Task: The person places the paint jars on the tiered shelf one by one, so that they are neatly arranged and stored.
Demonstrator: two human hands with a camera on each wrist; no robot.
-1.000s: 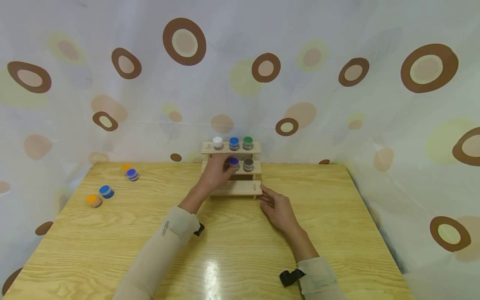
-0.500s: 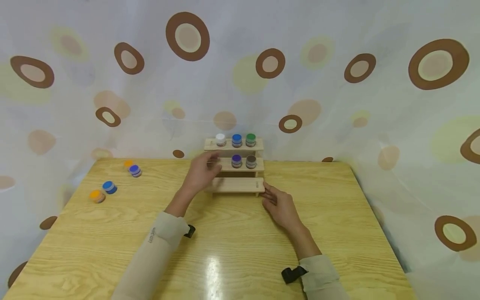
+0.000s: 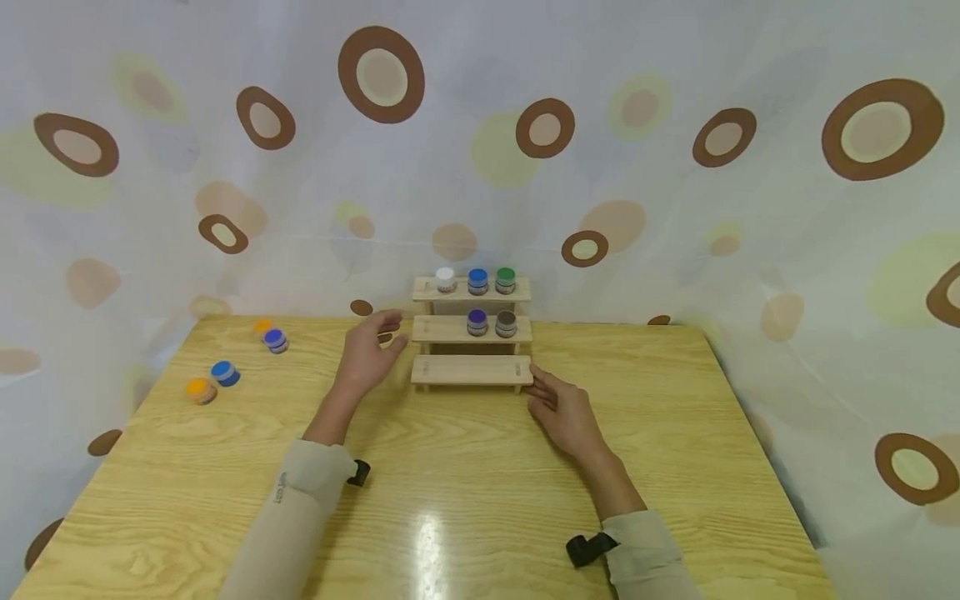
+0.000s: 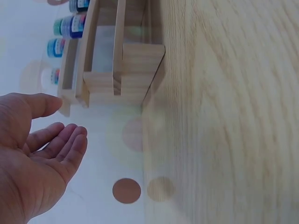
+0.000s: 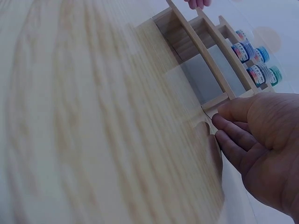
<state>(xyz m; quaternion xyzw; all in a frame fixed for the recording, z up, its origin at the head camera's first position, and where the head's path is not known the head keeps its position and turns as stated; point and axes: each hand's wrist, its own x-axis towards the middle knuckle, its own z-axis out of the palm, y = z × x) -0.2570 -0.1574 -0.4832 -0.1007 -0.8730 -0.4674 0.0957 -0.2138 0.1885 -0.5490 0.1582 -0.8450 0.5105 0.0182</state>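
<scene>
The left hand (image 3: 366,357), its grip loosely spread and holding nothing, hung just beside the left end of the pale wooden stand (image 3: 450,328), whose long axis ran side to side near the back of the counter (image 3: 450,458); two orange-lidded jars (image 3: 200,391), a blue-lidded jar (image 3: 225,372) and a purple-lidded jar (image 3: 275,341) stood off to its left, far from the right hand (image 3: 570,421). That hand's fingertips touched the stand's right end, but whether they pinched it could not be told. The stand carried five squat jars, lidded white (image 3: 446,280), blue (image 3: 477,282) and green (image 3: 506,281) above, purple (image 3: 477,322) and dark brown (image 3: 506,323) below.

Bottom tier (image 3: 468,371) free, right grip (image 3: 567,421) blocking its right end, middle tier (image 3: 446,329) free left of purple jar (image 3: 477,324)
</scene>
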